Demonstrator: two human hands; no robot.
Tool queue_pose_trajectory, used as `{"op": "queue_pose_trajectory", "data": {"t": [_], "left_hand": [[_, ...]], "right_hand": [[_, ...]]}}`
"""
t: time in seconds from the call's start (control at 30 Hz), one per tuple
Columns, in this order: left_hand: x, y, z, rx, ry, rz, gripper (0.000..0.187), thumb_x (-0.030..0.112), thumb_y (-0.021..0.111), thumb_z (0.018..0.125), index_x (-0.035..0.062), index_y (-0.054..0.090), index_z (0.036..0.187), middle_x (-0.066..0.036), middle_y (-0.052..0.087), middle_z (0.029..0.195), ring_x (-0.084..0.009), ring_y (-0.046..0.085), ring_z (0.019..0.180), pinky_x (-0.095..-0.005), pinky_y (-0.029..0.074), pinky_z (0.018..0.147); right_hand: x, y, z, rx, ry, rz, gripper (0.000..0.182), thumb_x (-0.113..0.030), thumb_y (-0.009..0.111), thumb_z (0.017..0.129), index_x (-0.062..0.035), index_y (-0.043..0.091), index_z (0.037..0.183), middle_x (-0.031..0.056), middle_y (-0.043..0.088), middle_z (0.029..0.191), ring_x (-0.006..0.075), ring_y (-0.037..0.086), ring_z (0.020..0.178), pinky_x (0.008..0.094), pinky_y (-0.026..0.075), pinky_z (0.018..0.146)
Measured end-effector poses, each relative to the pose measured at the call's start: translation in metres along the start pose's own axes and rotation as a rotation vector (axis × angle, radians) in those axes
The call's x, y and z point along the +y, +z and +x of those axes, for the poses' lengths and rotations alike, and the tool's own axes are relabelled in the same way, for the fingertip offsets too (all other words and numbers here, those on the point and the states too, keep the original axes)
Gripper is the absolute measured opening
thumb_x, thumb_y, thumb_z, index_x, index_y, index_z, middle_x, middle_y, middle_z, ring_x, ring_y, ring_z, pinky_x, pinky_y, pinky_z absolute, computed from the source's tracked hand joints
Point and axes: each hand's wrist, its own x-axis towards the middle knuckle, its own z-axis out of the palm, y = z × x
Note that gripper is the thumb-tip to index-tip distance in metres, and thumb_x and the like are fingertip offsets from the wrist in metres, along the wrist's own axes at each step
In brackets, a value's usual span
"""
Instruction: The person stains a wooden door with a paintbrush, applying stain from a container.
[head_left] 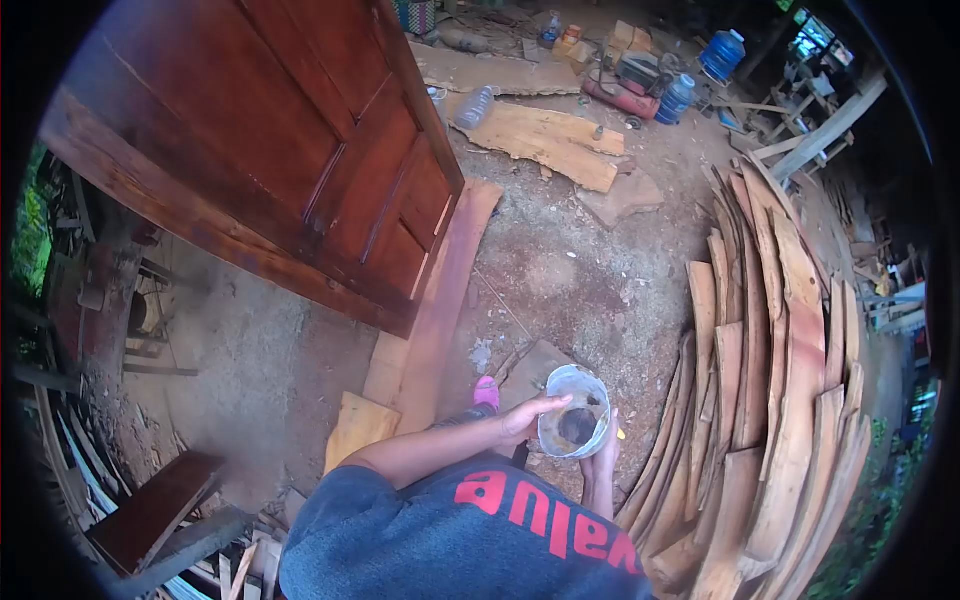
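Observation:
A whitish plastic bucket (549, 434) is tilted so that I see into it; something dark lies at its bottom and brownish stains mark the inner wall. My left hand (535, 414) grips its near left rim, thumb over the edge. On the other side my right hand (601, 462) holds the bucket from the right and below, with most of its fingers hidden behind the wall. A small yellow thing (621, 434) shows beside the right hand, too small to name. To the left stands a reddish-brown panelled wooden door (330, 170).
Rough-edged planks (750, 380) are stacked along the right. Flat boards (540, 140), a clear plastic bottle (476, 107), a red air compressor (620, 97) and blue water jugs (722, 55) occupy the far floor. A long plank (440, 310) lies beneath the door.

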Motion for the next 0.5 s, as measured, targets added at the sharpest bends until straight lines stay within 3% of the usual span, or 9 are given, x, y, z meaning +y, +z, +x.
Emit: {"op": "queue_pose_trajectory", "data": {"t": [0.07, 0.1, 0.2, 0.37, 0.43, 0.5], "left_hand": [[-0.009, 0.015, -0.008, 0.114, -0.07, -0.053, 0.071, 0.049, 0.057, 0.098, 0.0126, 0.032, 0.153, -0.01, 0.043, 0.151, -0.0261, 0.041, 0.139, -0.051, 0.032, 0.115], [0.07, -0.02, 0.039, 0.055, 0.03, -0.031, 0.071, 0.049, 0.057, 0.098, 0.0126, 0.032, 0.153, -0.01, 0.043, 0.151, -0.0261, 0.041, 0.139, -0.051, 0.032, 0.115], [0.082, -0.041, 0.024, 0.168, 0.186, -0.097, 0.07, 0.051, 0.056, 0.098, 0.0122, 0.033, 0.152, -0.011, 0.044, 0.15, -0.0261, 0.043, 0.138, -0.0507, 0.037, 0.111], [0.131, -0.061, -0.034, 0.385, 0.316, -0.06, 0.08, 0.062, 0.05, 0.096, 0.0145, 0.025, 0.155, -0.011, 0.034, 0.155, -0.0267, 0.034, 0.144, -0.052, 0.036, 0.112], [0.131, -0.084, -0.069, 0.532, 0.289, 0.16, 0.083, 0.067, 0.047, 0.095, 0.0165, 0.022, 0.156, -0.011, 0.031, 0.157, -0.0275, 0.031, 0.145, -0.0531, 0.035, 0.113], [0.145, -0.083, -0.111, 0.579, 0.275, 0.144, 0.086, 0.071, 0.045, 0.093, 0.0187, 0.021, 0.157, -0.011, 0.028, 0.158, -0.0281, 0.029, 0.146, -0.055, 0.034, 0.114]], "right_hand": [[-0.022, -0.02, 0.011, -0.099, -0.142, -0.225, 0.048, -0.044, 0.047, 0.104, -0.0038, 0.054, 0.13, 0.0162, 0.065, 0.115, 0.0202, 0.067, 0.102, 0.0367, 0.056, 0.086], [-0.063, 0.043, 0.098, -0.169, -0.227, -0.271, 0.048, -0.044, 0.047, 0.104, -0.0038, 0.054, 0.13, 0.0162, 0.065, 0.115, 0.0202, 0.067, 0.102, 0.0367, 0.056, 0.086], [-0.094, 0.073, 0.129, -0.187, -0.15, -0.581, 0.044, -0.04, 0.049, 0.105, -0.0044, 0.055, 0.129, 0.0117, 0.068, 0.09, 0.013, 0.067, 0.073, 0.0258, 0.055, 0.061], [-0.107, 0.16, 0.205, -0.391, -0.2, -0.744, 0.041, -0.039, 0.049, 0.104, -0.0047, 0.059, 0.123, 0.0113, 0.068, 0.086, 0.0139, 0.067, 0.07, 0.0252, 0.055, 0.058], [-0.098, 0.196, 0.228, -0.559, -0.234, -0.894, 0.037, -0.037, 0.051, 0.104, -0.0039, 0.062, 0.117, 0.0113, 0.068, 0.083, 0.0137, 0.066, 0.065, 0.0259, 0.055, 0.056], [-0.085, 0.236, 0.242, -0.653, -0.169, -0.918, 0.029, -0.03, 0.058, 0.102, -0.0028, 0.063, 0.107, 0.0104, 0.067, 0.078, 0.014, 0.065, 0.061, 0.0265, 0.054, 0.053]]}}
